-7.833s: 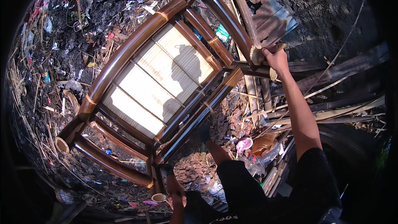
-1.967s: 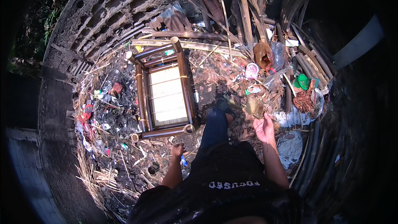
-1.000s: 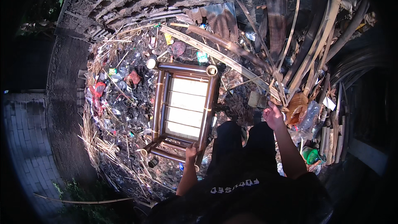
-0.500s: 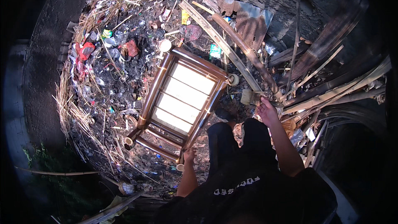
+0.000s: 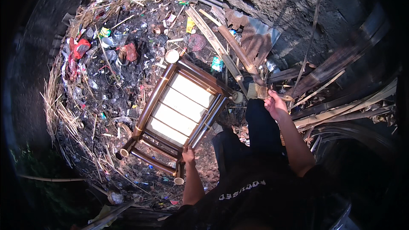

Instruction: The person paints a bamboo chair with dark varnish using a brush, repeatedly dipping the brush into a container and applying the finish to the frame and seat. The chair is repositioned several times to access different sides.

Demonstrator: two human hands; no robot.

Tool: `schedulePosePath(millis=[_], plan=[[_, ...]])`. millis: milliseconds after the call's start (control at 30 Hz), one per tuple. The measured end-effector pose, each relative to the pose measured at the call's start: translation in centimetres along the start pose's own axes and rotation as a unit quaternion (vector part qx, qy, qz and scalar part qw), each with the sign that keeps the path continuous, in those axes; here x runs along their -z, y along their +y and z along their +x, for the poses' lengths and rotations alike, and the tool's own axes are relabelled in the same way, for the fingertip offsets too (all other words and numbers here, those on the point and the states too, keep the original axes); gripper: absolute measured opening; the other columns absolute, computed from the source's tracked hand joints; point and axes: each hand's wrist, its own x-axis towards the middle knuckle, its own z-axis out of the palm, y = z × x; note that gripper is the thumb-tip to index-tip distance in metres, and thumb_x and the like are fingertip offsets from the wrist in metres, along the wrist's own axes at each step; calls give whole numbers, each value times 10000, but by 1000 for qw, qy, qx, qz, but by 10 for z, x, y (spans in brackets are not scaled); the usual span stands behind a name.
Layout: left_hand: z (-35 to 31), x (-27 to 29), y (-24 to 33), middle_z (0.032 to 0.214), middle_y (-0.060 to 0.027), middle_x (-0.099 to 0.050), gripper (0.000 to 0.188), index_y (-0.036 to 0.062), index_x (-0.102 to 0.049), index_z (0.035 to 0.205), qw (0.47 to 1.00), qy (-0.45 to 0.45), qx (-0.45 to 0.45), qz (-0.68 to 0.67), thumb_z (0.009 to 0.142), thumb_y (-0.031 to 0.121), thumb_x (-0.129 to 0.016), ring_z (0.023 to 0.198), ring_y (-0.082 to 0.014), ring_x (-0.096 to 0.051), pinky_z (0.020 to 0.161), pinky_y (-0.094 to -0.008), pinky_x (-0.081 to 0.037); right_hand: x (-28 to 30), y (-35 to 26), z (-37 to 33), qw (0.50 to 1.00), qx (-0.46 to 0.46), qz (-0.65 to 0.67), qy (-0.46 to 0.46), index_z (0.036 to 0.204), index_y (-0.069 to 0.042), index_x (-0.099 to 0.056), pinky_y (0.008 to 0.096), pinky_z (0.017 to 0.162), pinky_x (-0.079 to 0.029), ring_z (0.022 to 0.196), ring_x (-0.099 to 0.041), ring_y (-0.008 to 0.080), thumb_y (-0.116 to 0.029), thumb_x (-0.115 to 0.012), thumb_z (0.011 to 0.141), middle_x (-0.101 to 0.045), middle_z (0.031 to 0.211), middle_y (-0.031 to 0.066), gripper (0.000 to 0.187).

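A dark brown, glossy bamboo frame (image 5: 150, 102), like a small chair or stool, stands tilted before me, with a pale slatted panel (image 5: 177, 105) in bright sunlight across its middle. Near its lower right corner, my left hand (image 5: 188, 155) is closed around the side rail. To the right of the frame, my right hand (image 5: 276, 105) pinches a flat brush (image 5: 260, 92) by its handle. The brush's pale bristles point left, close to the frame's upper right leg end (image 5: 237, 97) but apart from it.
Burnt litter and plastic scraps cover the ground to the left, with a red bag (image 5: 82, 48) among them. Long bamboo poles (image 5: 236, 47) lean beyond the frame. Split bamboo strips (image 5: 353, 106) are heaped at right. A rusty metal sheet (image 5: 251, 32) rests by the rough wall (image 5: 294, 21).
My left hand has shifted from the frame's lower corner up along its side rail. The frame now sits lower and farther left in view. My legs have moved; the right hand still holds the brush.
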Motion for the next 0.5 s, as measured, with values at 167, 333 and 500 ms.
schedulePosePath(millis=[167, 333, 500], plan=[[-24, -18, -45, 822, -43, -631, 387, 9, -648, 1081, 997, 3, 72, 10, 926, 358, -708, 669, -115, -573, 559, -249, -462, -30, -13, 61, 996, -33, -76, -13, 1004, -188, -606, 260, 636, -497, 678, -593, 80, -232, -764, 889, -572, 765, -56, 200], [-49, -58, -44, 896, -93, -710, 422, 15, -714, 1098, 923, 18, 332, 194, 923, 380, -595, 810, -175, -658, 733, -325, -505, -67, 1, 148, 982, -66, -172, -33, 941, -152, -668, 258, 621, -517, 690, -603, 85, -233, -758, 891, -613, 787, -30, 131], [-86, -97, -54, 1000, -145, -732, 456, 35, -702, 1170, 914, -13, 308, 263, 918, 402, -604, 927, -236, -683, 833, -366, -507, -66, 41, 260, 931, -42, -360, -48, 943, -57, -686, 242, 567, -519, 661, -630, 96, -222, -750, 883, -674, 816, 29, 187]])
